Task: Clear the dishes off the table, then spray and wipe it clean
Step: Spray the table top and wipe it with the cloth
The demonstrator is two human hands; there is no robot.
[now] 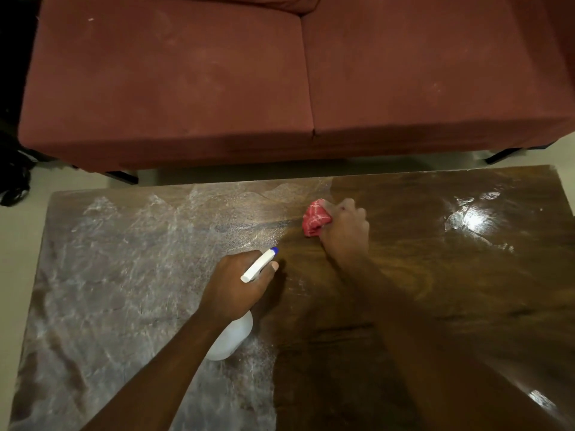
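Note:
A brown wooden table (pixel 435 300) fills the lower view. Its left half is covered with a whitish wet film, while its right half looks dark and glossy. My left hand (pixel 239 284) grips a white spray bottle (pixel 231 340) with a blue nozzle tip, pointing up and right near the table's middle. My right hand (pixel 345 231) presses a bunched red cloth with white lines (pixel 314 220) onto the table near its far edge, at the boundary between the filmy and glossy parts. No dishes are visible on the table.
A dark red two-seat sofa (pixel 280 79) stands just beyond the table's far edge, with a narrow strip of pale floor (pixel 18 231) between and to the left. Dark objects (pixel 12 178) lie at the far left.

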